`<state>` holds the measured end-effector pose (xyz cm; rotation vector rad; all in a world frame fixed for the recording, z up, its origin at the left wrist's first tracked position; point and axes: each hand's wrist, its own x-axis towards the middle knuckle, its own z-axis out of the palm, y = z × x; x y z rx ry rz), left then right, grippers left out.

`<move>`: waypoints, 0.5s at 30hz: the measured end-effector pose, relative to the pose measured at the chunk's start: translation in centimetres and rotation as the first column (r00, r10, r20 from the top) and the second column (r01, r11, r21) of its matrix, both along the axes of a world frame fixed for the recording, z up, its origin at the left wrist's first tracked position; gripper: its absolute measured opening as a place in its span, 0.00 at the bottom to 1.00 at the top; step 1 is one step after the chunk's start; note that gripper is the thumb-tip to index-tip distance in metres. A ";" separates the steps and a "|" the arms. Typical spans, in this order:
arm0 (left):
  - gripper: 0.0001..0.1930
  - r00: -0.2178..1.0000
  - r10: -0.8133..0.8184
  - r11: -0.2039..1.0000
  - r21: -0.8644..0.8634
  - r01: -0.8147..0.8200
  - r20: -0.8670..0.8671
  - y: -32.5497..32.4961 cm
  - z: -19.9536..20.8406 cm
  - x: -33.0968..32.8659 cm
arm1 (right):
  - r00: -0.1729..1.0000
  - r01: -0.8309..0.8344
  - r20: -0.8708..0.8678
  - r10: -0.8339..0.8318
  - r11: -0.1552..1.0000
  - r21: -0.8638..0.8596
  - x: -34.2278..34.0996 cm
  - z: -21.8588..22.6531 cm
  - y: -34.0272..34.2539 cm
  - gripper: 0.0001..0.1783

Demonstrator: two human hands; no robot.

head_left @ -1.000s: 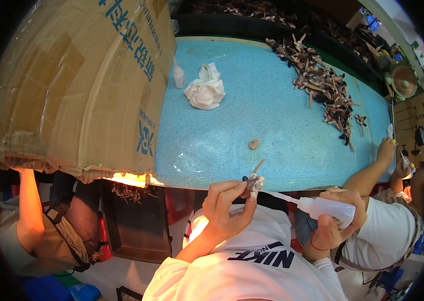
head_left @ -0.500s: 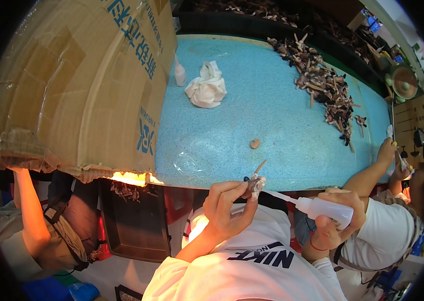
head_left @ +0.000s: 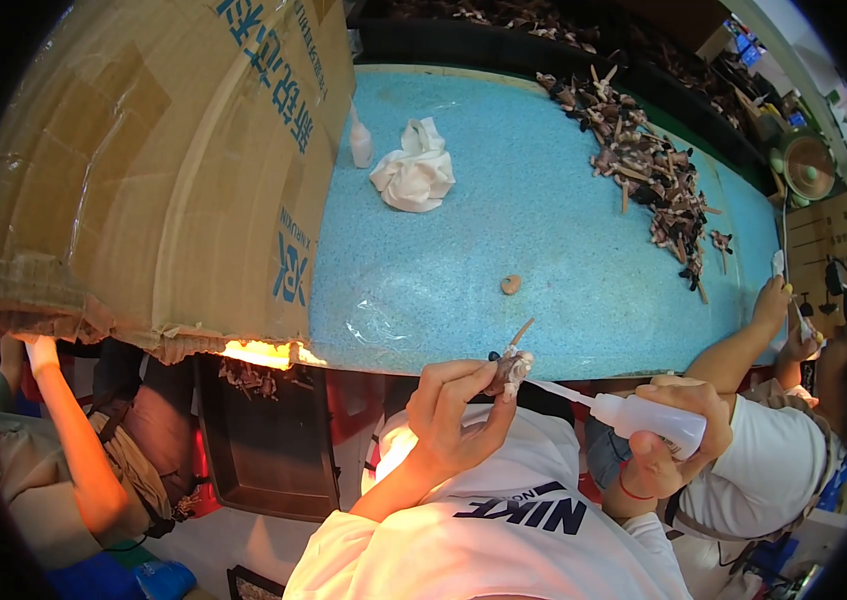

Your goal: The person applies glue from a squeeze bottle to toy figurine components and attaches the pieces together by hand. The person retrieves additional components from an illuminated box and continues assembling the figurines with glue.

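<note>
In the head view, the left hand (head_left: pixel 451 420) pinches a small mottled figure (head_left: pixel 511 374) between thumb and fingertips just off the counter's (head_left: pixel 443 250) near edge. The grip sits at its left side, apparently to leave its right side exposed and its thin stick free to point upward. The right hand (head_left: pixel 711 425) is wrapped around a translucent squeeze bottle (head_left: pixel 648 417), tilted so its long nozzle (head_left: pixel 563 391) reaches the figure's right side; whether the tip touches cannot be told. Holding the bottle by its body probably keeps it squeezable while the tip is steered.

A round tan piece (head_left: pixel 511 285) lies on the counter near the figure. Farther back, a crumpled white tissue (head_left: pixel 413 172) and a second bottle (head_left: pixel 361 146) sit beside the cardboard box (head_left: pixel 163 190), seemingly out of the hands' way; similar pieces are heaped in a pile (head_left: pixel 648 170) at the right.
</note>
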<state>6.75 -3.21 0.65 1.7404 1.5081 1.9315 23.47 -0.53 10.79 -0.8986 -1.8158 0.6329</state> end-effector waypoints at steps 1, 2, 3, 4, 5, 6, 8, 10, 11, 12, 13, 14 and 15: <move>0.19 1.000 -0.001 1.000 -0.001 0.001 0.001 0.0 0.0 0.0 | 1.000 0.001 0.000 -0.001 1.000 0.000 0.1 -0.2 0.0 0.24; 0.19 1.000 -0.003 1.000 -0.001 0.003 0.003 0.0 0.0 0.0 | 1.000 0.001 0.020 -0.002 0.999 0.048 0.3 -0.5 0.1 0.25; 0.19 1.000 -0.003 1.000 -0.002 0.003 0.002 0.0 0.0 0.0 | 0.999 0.000 0.040 -0.004 0.995 0.095 0.3 -0.7 0.2 0.25; 0.19 1.000 -0.011 1.000 -0.007 0.011 0.013 -0.1 0.1 0.0 | 0.999 0.000 0.039 -0.004 0.996 0.094 0.3 -0.5 0.2 0.25; 0.18 1.000 -0.020 1.000 -0.012 0.020 0.025 -0.1 0.1 0.0 | 0.999 -0.018 0.027 0.017 0.998 0.057 0.2 -0.2 0.2 0.25; 0.18 1.000 -0.020 1.000 -0.012 0.020 0.024 -0.1 0.0 0.0 | 0.999 -0.038 0.014 0.038 0.999 0.019 0.1 -0.1 0.2 0.25; 0.18 1.000 -0.014 1.000 -0.020 0.015 0.018 -0.1 -0.1 0.0 | 0.997 0.059 -0.052 -0.056 0.997 0.049 -1.2 -0.3 0.3 0.23; 0.18 1.000 -0.014 1.000 -0.023 0.014 0.017 -0.1 0.0 0.1 | 0.981 0.161 -0.121 -0.151 0.984 0.073 -1.6 -0.3 0.6 0.20; 0.18 1.000 -0.010 1.000 -0.026 0.010 0.017 -0.1 0.0 0.1 | 0.987 0.106 -0.131 -0.093 0.990 0.094 -1.5 -0.4 0.7 0.19; 0.18 1.000 -0.009 1.000 -0.028 0.010 0.015 -0.1 0.0 0.1 | 0.990 0.050 -0.140 -0.034 0.992 0.116 -1.4 -0.4 0.9 0.19; 0.18 1.000 -0.010 1.000 -0.026 0.011 0.021 -0.1 0.0 0.1 | 0.989 0.051 -0.141 -0.035 0.992 0.116 -1.4 -0.5 1.1 0.19; 0.18 1.000 -0.011 1.000 -0.024 0.011 0.028 -0.2 0.0 0.2 | 0.992 0.015 -0.129 0.006 0.987 0.162 -1.3 -0.5 1.3 0.18; 0.18 1.000 -0.011 1.000 -0.024 0.012 0.027 -0.1 -0.1 0.2 | 0.992 -0.022 -0.115 0.047 0.978 0.207 -1.2 -0.6 1.4 0.18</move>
